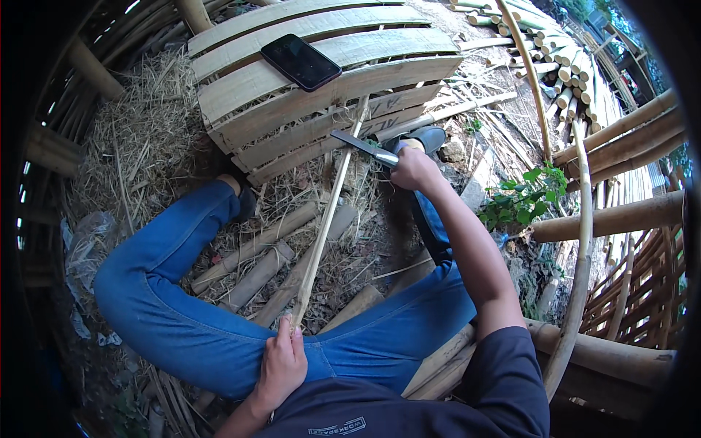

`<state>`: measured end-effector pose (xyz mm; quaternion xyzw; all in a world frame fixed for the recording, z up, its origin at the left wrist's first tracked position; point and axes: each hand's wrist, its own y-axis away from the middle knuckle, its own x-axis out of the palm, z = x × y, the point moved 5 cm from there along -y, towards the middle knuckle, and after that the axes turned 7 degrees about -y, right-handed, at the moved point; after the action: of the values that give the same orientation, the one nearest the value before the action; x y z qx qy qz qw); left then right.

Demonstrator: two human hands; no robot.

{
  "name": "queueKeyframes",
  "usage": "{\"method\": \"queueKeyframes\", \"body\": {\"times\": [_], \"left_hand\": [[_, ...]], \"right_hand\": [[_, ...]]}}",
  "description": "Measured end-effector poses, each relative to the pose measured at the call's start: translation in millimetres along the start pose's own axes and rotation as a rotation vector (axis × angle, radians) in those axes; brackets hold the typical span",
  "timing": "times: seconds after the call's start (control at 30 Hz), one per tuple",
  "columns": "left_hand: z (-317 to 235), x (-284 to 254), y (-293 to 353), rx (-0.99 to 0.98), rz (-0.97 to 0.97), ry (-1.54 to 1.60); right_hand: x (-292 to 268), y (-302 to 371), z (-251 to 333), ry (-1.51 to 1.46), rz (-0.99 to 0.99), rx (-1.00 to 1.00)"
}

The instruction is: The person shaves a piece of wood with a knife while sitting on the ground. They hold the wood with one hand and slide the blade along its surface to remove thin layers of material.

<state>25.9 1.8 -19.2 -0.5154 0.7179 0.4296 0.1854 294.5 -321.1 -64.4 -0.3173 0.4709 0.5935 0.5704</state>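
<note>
My left hand is closed round the near end of a long, pale bamboo strip, low against my lap. The strip slants away from me, its far end against the side of a slatted wooden crate. In my right hand, fingers wrapped round its handle, is a knife with a dark, straight blade pointing left. Its blade crosses the strip near the crate; whether it touches the strip I cannot tell. On top of the crate lies a black smartphone.
Straw and shavings cover the ground at left, with crumpled clear plastic below. Cut bamboo pieces lie between my legs. A green leafy plant and bamboo rails stand at right. Bamboo poles are stacked far right.
</note>
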Motion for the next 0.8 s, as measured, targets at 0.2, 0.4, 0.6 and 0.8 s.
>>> {"method": "queueKeyframes", "body": {"times": [0.2, 0.4, 0.6, 0.8], "left_hand": [[-1, 0, -1, 0.034, -0.001, 0.02], [2, 5, 0, 0.059, -0.02, 0.009], [1, 3, 2, -0.008, 0.013, -0.026], [-4, 2, 1, -0.021, 0.05, 0.083]], "right_hand": [[-10, -11, -20, -0.024, -0.032, 0.083], [2, -9, -29, 0.001, -0.04, -0.072], [12, 16, -3, 0.037, 0.147, -0.183], [3, -4, -12, 0.01, 0.033, -0.101]]}}
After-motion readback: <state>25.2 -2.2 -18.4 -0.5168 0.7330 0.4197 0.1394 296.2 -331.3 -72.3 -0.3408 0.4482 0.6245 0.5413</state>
